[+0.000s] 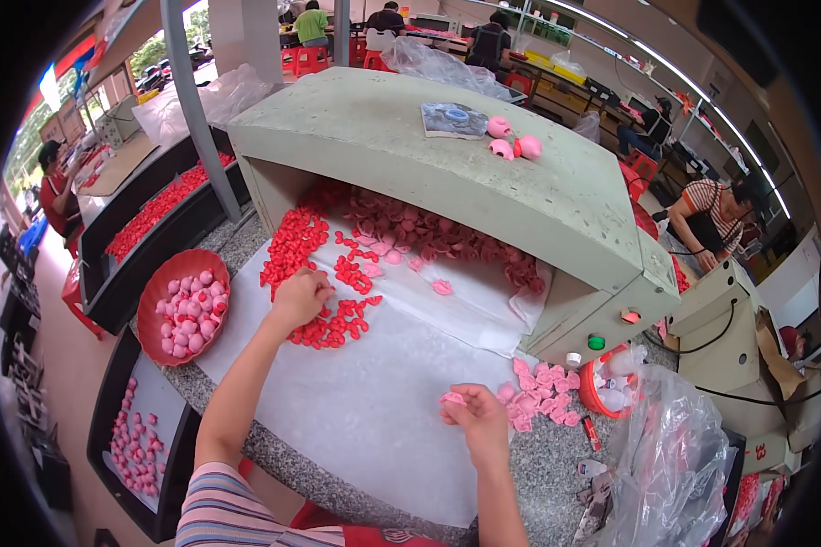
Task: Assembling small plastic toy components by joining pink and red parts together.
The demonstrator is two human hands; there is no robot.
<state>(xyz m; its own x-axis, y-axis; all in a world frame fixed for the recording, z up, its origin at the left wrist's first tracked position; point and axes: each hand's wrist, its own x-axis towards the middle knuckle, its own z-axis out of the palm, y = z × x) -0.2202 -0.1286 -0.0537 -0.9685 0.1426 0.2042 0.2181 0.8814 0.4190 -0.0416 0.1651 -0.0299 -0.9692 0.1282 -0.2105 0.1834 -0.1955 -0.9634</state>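
Note:
My left hand (299, 299) is over a heap of small red plastic pieces (294, 244) at the mouth of a pale green metal hood. Its fingers are curled together, and whatever they may pinch is hidden. Closer to me and to the right, my right hand (480, 421) grips a pink petal-like plastic piece (452, 399) between thumb and fingers. Beside that hand lies a pile of similar pink pieces (540, 394) on the worktop. More red pieces (342, 321) are scattered just right of my left hand.
The green hood (383, 118) spans the worktop, with many pink pieces (420, 228) inside. At left stand a red bowl (159, 350) of pink balls and black trays (109, 415). An orange basket (589, 390) and clear plastic bag (670, 456) sit at right. Other people work beyond.

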